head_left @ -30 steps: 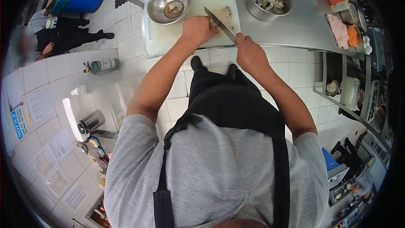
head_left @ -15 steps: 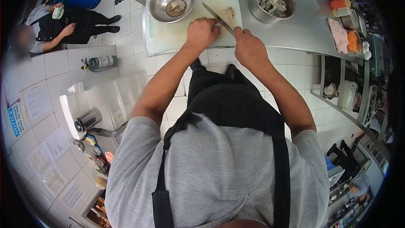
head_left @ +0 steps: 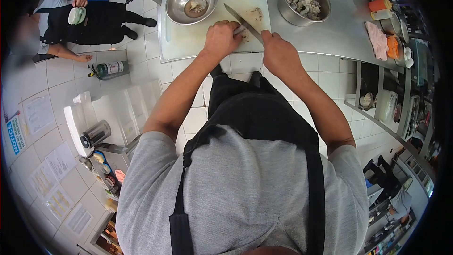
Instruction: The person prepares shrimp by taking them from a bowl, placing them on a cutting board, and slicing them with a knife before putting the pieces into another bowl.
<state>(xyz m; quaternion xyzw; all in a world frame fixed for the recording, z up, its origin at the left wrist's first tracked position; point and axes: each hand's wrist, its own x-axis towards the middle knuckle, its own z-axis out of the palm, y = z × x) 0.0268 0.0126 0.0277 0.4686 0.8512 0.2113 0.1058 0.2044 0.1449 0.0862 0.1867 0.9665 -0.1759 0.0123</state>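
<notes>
My right hand [head_left: 281, 53] is wrapped round the handle of a kitchen knife [head_left: 243, 23]. Its blade slants up and left over a white cutting board [head_left: 188, 42]. Beside the blade, my left hand [head_left: 222, 38] is closed on the board, its fingertips on a small pale piece of raw seafood [head_left: 239, 29], probably shrimp, mostly covered by the fingers. Dark scraps [head_left: 256, 14] lie right of the blade. A wide steel bowl [head_left: 175, 1] on the board's left holds a few pieces in liquid. On the counter to the right, a deeper steel pot [head_left: 289, 13] is full of similar grey-white pieces.
The steel counter [head_left: 347, 28] carries a pink cloth [head_left: 377, 40] and containers at its right end. Past the board's left side, a co-worker in a black apron [head_left: 101, 21] holds a pale green-and-white item. A fire extinguisher [head_left: 111, 69] stands by the wall. Another person is far right.
The co-worker has come closer, raising one arm with the item and lowering the other. My left hand has shifted slightly left; the knife is nearly where it was.
</notes>
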